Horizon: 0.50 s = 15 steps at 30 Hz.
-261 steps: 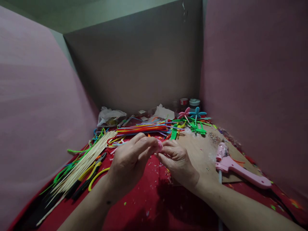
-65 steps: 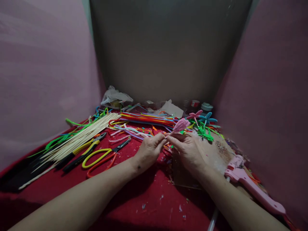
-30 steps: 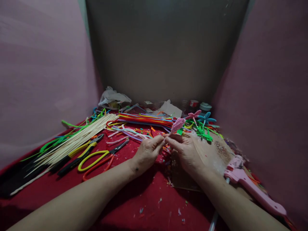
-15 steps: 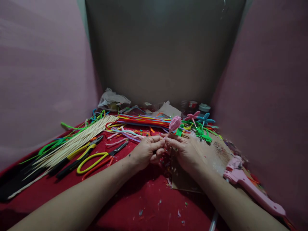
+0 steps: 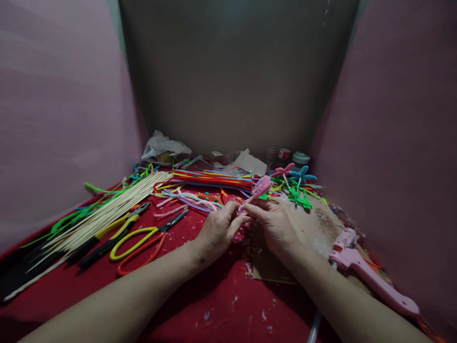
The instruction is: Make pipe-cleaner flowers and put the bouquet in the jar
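My left hand (image 5: pixel 217 229) and my right hand (image 5: pixel 273 223) meet over the red cloth (image 5: pixel 200 295), fingertips pinched together on the thin stem of a pink pipe-cleaner bud (image 5: pixel 262 186). The bud sticks up and to the right just beyond my fingers. My right hand rests partly over a brown cardboard sheet (image 5: pixel 314 224). Loose coloured pipe cleaners (image 5: pixel 210 180) lie right behind my hands.
A bundle of wooden skewers (image 5: pixel 107 214), yellow-handled pliers (image 5: pixel 107 231) and yellow and red scissors (image 5: pixel 143 238) lie at the left. A pink glue gun (image 5: pixel 364 274) sits at the right. Finished pink and blue flowers (image 5: pixel 294 172), jars and crumpled paper stand at the back. Walls close in on three sides.
My hands have sunk a little toward the cloth and the pink bud has tilted further right. Earlier the bud was a small ball pressed between my fingertips; now it stands on a stem.
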Tool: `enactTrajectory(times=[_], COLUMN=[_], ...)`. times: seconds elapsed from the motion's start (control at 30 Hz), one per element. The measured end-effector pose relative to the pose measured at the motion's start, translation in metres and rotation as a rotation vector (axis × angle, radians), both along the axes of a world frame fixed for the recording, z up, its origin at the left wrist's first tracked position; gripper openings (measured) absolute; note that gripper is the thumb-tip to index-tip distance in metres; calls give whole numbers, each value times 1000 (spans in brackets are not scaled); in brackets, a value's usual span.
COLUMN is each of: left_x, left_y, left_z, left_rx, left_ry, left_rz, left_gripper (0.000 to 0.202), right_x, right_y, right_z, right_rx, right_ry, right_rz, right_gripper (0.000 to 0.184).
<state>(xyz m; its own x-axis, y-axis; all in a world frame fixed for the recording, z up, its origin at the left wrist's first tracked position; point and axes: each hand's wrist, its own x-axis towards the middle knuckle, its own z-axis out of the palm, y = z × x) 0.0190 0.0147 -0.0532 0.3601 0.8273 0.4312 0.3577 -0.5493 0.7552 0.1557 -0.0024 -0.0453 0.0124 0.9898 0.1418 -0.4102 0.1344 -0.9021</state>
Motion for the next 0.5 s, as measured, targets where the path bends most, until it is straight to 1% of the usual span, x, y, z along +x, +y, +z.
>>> enactTrajectory(times=[0.03,0.1,0.17,0.23,0.3,0.37,0.43,0.5], left_x=[-1,-2,-2,-1,0,1,0,-3], left_y=[0,1,2,4,4,4,4,3], left_z=[-2,-4,-3,-1,3,7,12,14], left_rx=[45,82,72,15,-124,-352,-596,-775], left_ry=[29,54,33,-26,-112,-233,-366,-477], left_rz=[18,22,5,-18,-54,-109,-195,-307], left_gripper=[13,13,16,21,26,26,23,19], right_x=[0,0,0,-1,-1,-2,-2,-1], right_y=[0,1,1,2,1,1,0,-1], right_z=[-1,-3,-4,-4,-3,-2,-1,-1], right_rx=[13,45,58,51,50,52,37,20], right_ry=[-11,-38,-65,-75,-75,-86,-108,-117], right_rz=[-9,-25,-38,-33,-3,29,43,49], right_gripper=[8,8,8,10,12,14,17,18])
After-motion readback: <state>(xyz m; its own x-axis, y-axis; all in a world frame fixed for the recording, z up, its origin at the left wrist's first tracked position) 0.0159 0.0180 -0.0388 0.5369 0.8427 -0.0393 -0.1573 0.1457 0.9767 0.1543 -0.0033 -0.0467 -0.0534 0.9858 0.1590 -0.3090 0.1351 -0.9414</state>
